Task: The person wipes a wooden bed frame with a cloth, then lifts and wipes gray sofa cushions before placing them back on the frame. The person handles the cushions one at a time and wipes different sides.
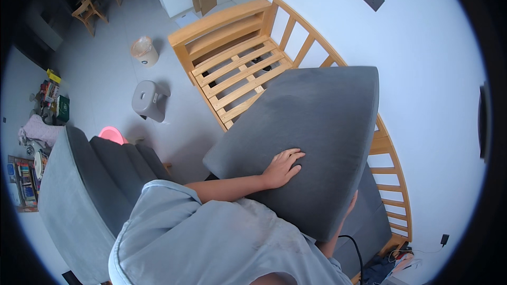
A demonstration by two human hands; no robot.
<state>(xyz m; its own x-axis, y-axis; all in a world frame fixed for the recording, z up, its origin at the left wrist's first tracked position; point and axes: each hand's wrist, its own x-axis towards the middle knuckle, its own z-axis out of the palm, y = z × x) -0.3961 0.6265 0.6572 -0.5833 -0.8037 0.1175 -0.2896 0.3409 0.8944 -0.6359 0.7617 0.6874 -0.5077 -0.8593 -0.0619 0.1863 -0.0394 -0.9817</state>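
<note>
A large dark grey sofa cushion (317, 114) is tilted up in front of me, over the wooden slatted frame (237, 75) of a sofa. My left hand (282, 168) lies flat on the cushion's broad face, fingers spread. At the cushion's right edge, my right hand (351, 202) supports it from the side or behind; most of that hand is hidden. Another grey seat cushion (366, 221) lies on the frame at the lower right. Part of the slats shows bare at the far end.
On the left stand more grey cushions (91, 182), a pink round item (113, 134), a grey plastic stool (148, 101) and a waste bin (145, 51). A white wall (435, 126) runs along the right. A black cable (356, 247) hangs near my right arm; clothes (380, 271) lie at lower right.
</note>
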